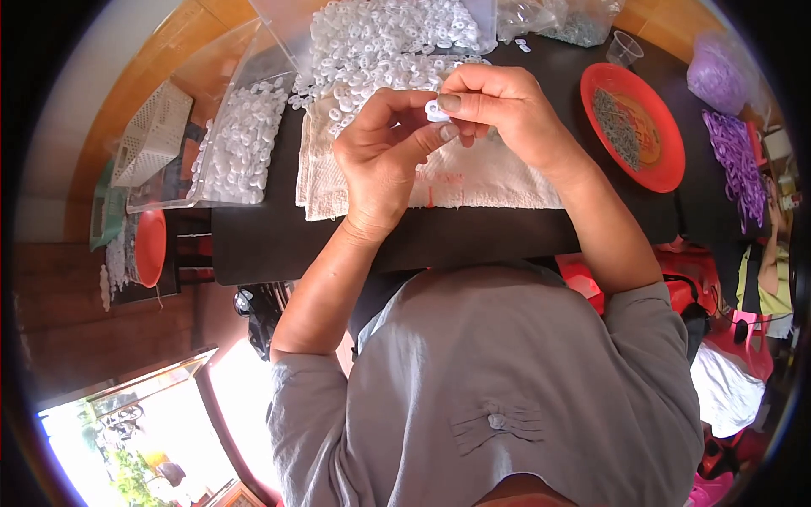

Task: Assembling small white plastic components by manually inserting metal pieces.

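Note:
Over a cream towel (pixel 498 186) on the dark table, my two hands meet at a small white plastic ring-like piece (pixel 434 110). My left hand (pixel 378 165) is closed around its left side, with finger and thumb pinching it. From the other side, the thumb and fingers of my right hand (pixel 515 106) grip the same piece. The fingers hide part of it, and whether a thin metal part is in it I cannot make out. Just beyond my hands lies a heap of similar white pieces (pixel 372 80), spilling onto the towel's far edge.
A clear bin (pixel 190 203) of white pieces stands at the left. To the right lie a red plate (pixel 670 173) with thin metal parts, a clear cup (pixel 624 49) and purple strands (pixel 737 160). A co-worker's arm (pixel 770 245) shows at the far right.

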The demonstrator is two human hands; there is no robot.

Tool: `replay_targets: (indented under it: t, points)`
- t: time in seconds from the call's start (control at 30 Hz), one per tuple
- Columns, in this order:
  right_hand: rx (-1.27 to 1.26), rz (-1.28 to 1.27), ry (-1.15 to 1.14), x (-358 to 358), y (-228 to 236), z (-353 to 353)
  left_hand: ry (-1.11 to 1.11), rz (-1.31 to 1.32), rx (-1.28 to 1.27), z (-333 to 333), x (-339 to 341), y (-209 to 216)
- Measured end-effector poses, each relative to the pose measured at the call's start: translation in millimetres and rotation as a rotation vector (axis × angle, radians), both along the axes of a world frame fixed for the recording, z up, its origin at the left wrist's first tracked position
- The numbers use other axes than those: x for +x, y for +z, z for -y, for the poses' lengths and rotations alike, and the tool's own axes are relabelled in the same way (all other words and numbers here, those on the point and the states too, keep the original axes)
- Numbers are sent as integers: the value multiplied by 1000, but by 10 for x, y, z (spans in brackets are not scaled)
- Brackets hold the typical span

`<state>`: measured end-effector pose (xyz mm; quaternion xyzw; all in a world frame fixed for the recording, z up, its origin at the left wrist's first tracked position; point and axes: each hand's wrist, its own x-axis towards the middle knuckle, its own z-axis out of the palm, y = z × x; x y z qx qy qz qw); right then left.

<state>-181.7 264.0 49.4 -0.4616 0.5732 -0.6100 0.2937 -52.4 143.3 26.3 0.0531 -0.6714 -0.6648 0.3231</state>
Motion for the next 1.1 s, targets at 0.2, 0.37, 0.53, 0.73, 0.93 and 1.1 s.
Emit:
replay_targets:
  t: [0.2, 0.37, 0.53, 0.73, 0.93, 1.1]
  points:
    - [-13, 66, 21, 21, -21, -1, 27, -61, -122, 3, 10, -101]
    - [48, 73, 40, 94, 56, -21, 58, -108, -213, -5, 54, -111]
    - [66, 100, 45, 99, 21, -1, 79, -125, -246, 11, 54, -149]
    - [-20, 170, 8, 170, 29, 44, 162, -138, -19, -41, 140, 37]
    - [219, -490, -179, -307, -24, -172, 719, -283, -484, 728, 469, 716]
    - [482, -990, -148, -387, -79, -167, 1092, 275, -767, 1669, 911, 1223]
